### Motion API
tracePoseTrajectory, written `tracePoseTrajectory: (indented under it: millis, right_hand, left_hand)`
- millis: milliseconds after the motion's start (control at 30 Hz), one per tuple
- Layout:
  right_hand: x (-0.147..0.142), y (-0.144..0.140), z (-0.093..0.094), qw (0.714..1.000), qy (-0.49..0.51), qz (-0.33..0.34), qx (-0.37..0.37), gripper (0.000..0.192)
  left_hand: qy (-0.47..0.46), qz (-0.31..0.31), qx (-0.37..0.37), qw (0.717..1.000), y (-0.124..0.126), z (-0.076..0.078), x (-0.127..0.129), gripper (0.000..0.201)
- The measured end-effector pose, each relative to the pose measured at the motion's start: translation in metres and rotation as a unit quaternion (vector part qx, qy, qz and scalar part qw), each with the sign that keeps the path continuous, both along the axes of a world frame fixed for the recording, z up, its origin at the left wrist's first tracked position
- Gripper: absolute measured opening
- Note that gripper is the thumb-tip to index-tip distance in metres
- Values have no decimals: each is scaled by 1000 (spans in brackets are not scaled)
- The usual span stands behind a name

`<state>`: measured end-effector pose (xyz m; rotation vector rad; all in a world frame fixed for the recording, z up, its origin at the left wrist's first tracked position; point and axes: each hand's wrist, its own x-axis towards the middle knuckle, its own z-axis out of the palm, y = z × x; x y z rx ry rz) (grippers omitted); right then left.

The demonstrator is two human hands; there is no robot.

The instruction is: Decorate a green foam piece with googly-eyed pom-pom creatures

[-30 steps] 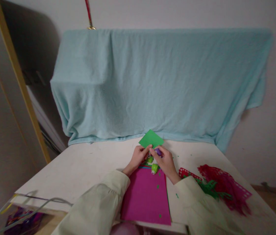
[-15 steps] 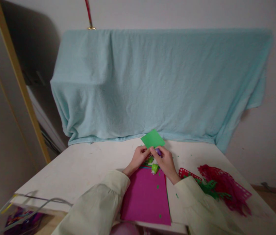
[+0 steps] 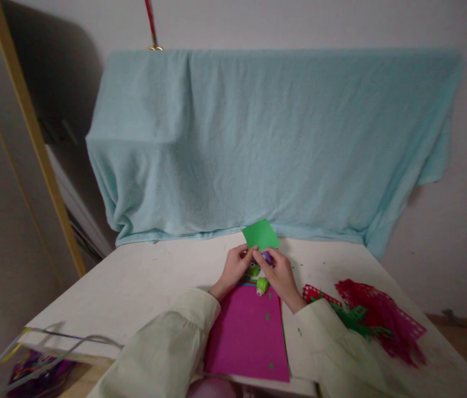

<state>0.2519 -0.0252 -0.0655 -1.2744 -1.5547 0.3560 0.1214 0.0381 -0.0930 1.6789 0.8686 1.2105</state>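
The small sheet [image 3: 263,234] at the frame's centre is plain bright green; just below it sits a purple gadget [image 3: 267,257], then a lime-green gadget [image 3: 262,285] with a white end. The large sheet [image 3: 245,337], lower centre, is solid magenta, dotted with green flecks [image 3: 267,317]. Both sleeves [image 3: 167,342] are pale greenish cream, the counter [image 3: 154,276] white. At lower right, the scraps [image 3: 386,318] mix red, green and magenta, patterned with rows of holes. The cloth [image 3: 278,138] across the upper frame is plain light blue.

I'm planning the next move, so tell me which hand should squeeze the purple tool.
Probably the right hand: it holds the purple tool, while the left hand is at the green paper's near edge.
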Motion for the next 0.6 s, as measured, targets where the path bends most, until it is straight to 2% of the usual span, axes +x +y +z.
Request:
tracePoseTrajectory:
  millis: [167, 400, 500, 600]
  right_hand:
    - [0, 1, 0, 1000, 2, 6, 2, 33]
    - [1, 4, -4, 999, 25, -13, -17, 37]
    - [2, 5, -7, 998, 44, -10, -32, 38]
    - [4, 6, -10, 996, 74, -2, -56, 40]
  left_hand:
    - [1, 59, 12, 998, 0, 3, -1, 44]
    - [-2, 84, 38, 996, 0, 5, -2, 43]
    - [1, 74, 26, 997, -1, 5, -2, 44]
    - [13, 23, -10, 1000, -2, 6, -2, 45]
